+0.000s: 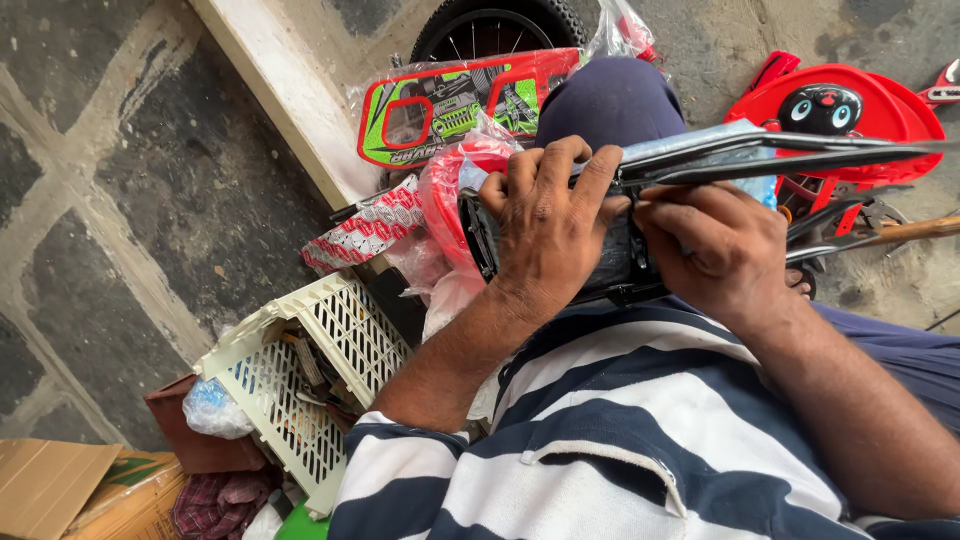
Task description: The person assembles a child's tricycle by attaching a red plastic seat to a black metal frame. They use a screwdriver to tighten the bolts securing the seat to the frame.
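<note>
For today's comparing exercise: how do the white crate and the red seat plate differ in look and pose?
1. The crate is white lattice with holes; the seat plate is solid red plastic.
2. The crate is boxy and tipped, holding clutter; the seat plate is rounded and carries a black cartoon face.
Both look plastic and lie apart from the hands.

The person wears a short-sleeved shirt (640, 450) with broad navy and white horizontal stripes; a stitched pocket edge crosses its lower middle; the sleeve hem sits at lower centre-left of the frame; dark blue trousers (610, 100) cover a raised knee at upper centre; both forearms are bare, no watch or rings visible.
</note>
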